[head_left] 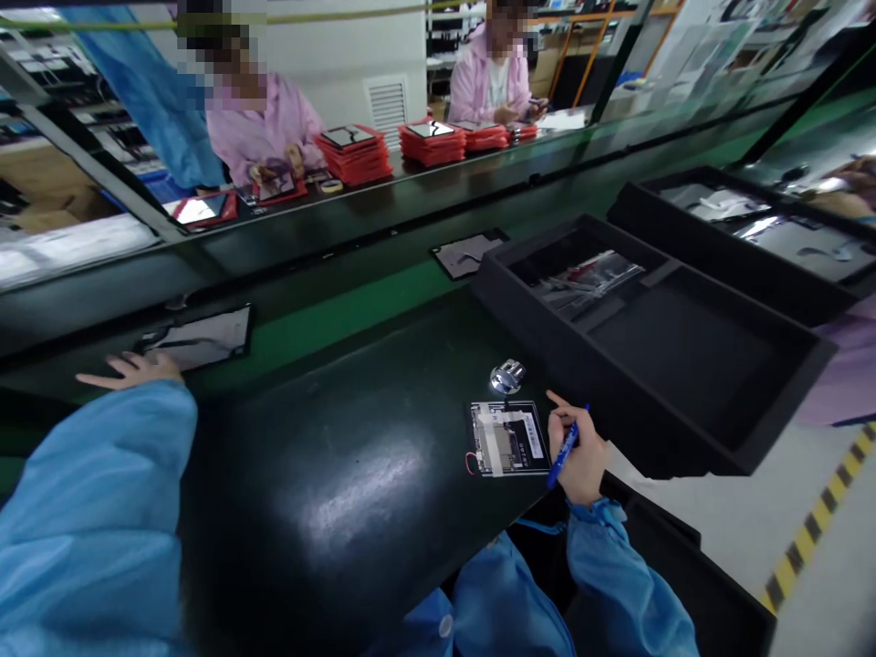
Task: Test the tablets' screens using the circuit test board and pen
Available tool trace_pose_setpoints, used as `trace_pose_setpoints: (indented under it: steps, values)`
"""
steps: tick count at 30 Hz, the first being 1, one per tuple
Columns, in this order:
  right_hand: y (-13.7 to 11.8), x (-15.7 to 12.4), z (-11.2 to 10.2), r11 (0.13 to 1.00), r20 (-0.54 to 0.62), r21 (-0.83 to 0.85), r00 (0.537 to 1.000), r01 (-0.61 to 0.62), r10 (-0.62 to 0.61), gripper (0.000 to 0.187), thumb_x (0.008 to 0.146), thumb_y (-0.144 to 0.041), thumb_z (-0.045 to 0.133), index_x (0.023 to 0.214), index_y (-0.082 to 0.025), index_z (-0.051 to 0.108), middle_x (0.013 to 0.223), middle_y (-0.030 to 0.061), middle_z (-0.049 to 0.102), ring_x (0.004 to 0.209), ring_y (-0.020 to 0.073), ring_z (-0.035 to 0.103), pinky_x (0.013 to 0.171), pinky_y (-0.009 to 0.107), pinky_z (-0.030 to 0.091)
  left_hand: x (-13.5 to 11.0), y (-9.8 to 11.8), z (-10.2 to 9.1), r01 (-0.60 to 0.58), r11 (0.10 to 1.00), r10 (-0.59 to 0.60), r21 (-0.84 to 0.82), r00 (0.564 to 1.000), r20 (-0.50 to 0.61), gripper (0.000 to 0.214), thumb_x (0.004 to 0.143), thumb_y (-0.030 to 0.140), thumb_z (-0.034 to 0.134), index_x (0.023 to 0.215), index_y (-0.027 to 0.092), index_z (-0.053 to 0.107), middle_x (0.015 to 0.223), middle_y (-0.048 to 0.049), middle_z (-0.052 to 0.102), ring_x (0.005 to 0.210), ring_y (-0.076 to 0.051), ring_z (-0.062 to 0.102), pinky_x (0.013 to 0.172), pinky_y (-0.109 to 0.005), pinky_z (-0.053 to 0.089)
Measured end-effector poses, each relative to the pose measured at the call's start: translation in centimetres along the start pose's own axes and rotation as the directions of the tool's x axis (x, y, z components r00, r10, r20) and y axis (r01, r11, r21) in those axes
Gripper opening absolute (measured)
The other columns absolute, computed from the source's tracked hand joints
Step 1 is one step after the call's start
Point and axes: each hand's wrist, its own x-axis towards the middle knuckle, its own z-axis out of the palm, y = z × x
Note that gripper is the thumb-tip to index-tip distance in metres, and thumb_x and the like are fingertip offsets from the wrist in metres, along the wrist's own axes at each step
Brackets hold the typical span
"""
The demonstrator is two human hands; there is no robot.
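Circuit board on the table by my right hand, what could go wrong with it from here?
The red wire loops out past the circuit board's left edge, so it might snag if something brushes by. The board's near right corner lies close to the table edge and the right hand; a bump could tip it off. The blue pen-like tool in that hand points down beside the board and might scratch it.

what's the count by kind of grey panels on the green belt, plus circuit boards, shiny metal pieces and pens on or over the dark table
Grey panels: 2
Circuit board: 1
Shiny metal piece: 1
Blue pen, in the right hand: 1
Total: 5
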Motion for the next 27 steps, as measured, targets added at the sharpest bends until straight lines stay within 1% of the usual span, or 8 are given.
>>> trace_pose_setpoints:
  steps: [3,6,10,13,16,20,23,27]
  values:
    - [-0.3,-0.3,0.2,0.989,-0.038,0.075,0.991,-0.127,0.13,0.015,0.092,-0.036,0.055,0.086,-0.023,0.059,0.095,0.0082,0.076,0.064,0.0158,0.065,0.062,0.027,0.05,1.1,4.9,-0.8,-0.021,1.0,0.02,-0.007,0.997,-0.076,0.056,0.094,0.033,0.038,0.142,0.004,0.041,0.16,-0.0296,0.028,0.151,-0.048,0.013,0.1,-0.089,0.006]
    - [-0.8,-0.5,0.2,0.968,-0.045,0.097,0.971,-0.231,0.236,0.021,0.089,-0.039,0.055,0.077,-0.022,0.059,0.061,0.001,0.062,0.051,0.0138,0.056,0.054,0.026,0.043,1.0,14.9,-2.3,-0.331,0.944,0.331,0.0,0.944,-0.003,0.06,0.095,0.03,0.041,0.144,-0.005,0.037,0.156,-0.0351,0.032,0.149,-0.049,0.018,0.108,-0.082,0.013]
    - [-1.1,-0.5,0.2,0.964,-0.038,0.068,0.964,-0.259,0.262,0.028,0.089,-0.039,0.051,0.068,-0.021,0.056,0.05,-0.004,0.048,0.044,0.0103,0.048,0.05,0.023,0.036,-3.3,31.6,-4.0,-0.735,0.67,0.741,-0.103,0.67,0.044,0.065,0.097,0.031,0.039,0.15,-0.005,0.03,0.159,-0.0291,0.031,0.151,-0.044,0.018,0.115,-0.072,0.017]
    - [-1.0,-0.5,0.3,0.964,-0.03,0.063,0.965,-0.259,0.261,0.03,0.09,-0.038,0.05,0.067,-0.02,0.056,0.051,-0.0043,0.048,0.045,0.0091,0.048,0.051,0.021,0.036,-7.8,42.7,-3.7,-0.863,0.477,0.877,-0.169,0.48,0.024,0.064,0.099,0.032,0.041,0.155,0.003,0.027,0.163,-0.0195,0.029,0.154,-0.032,0.014,0.124,-0.053,0.012]
    - [-0.9,-0.8,0.5,0.963,-0.031,0.072,0.964,-0.26,0.263,0.03,0.09,-0.038,0.049,0.067,-0.02,0.056,0.052,-0.0039,0.05,0.046,0.0089,0.049,0.052,0.021,0.035,-10.6,51.0,-2.6,-0.89,0.379,0.925,-0.254,0.365,0.101,0.067,0.1,0.034,0.041,0.157,0.004,0.024,0.165,-0.0211,0.023,0.155,-0.031,0.01,0.125,-0.045,0.011]
    - [-0.7,-1.1,0.7,0.957,-0.028,0.09,0.96,-0.275,0.278,0.03,0.091,-0.036,0.048,0.067,-0.021,0.055,0.05,-0.0044,0.049,0.044,0.0088,0.047,0.05,0.021,0.034,-11.7,57.0,-1.4,-0.886,0.371,0.924,-0.279,0.323,0.203,0.08,0.095,0.051,0.052,0.156,0.006,0.028,0.163,-0.0291,0.02,0.153,-0.042,0.01,0.12,-0.059,0.018]
    - [-0.5,-1.2,0.9,0.953,-0.013,0.11,0.958,-0.282,0.285,0.029,0.091,-0.036,0.05,0.067,-0.021,0.056,0.05,-0.0047,0.05,0.043,0.0089,0.046,0.05,0.021,0.033,-11.9,58.0,-1.4,-0.896,0.351,0.93,-0.273,0.3,0.211,0.075,0.094,0.048,0.052,0.157,0.013,0.03,0.164,-0.0288,0.02,0.151,-0.046,0.017,0.115,-0.066,0.024]
    - [-0.3,-1.3,1.1,0.946,0.002,0.133,0.955,-0.295,0.297,0.029,0.092,-0.037,0.05,0.067,-0.022,0.056,0.05,-0.0047,0.051,0.044,0.009,0.046,0.05,0.021,0.032,-12.3,57.7,-2.9,-0.915,0.318,0.947,-0.247,0.296,0.122,0.072,0.093,0.026,0.05,0.16,0.022,0.024,0.165,-0.0266,0.017,0.136,-0.044,0.047,0.109,-0.055,0.041]
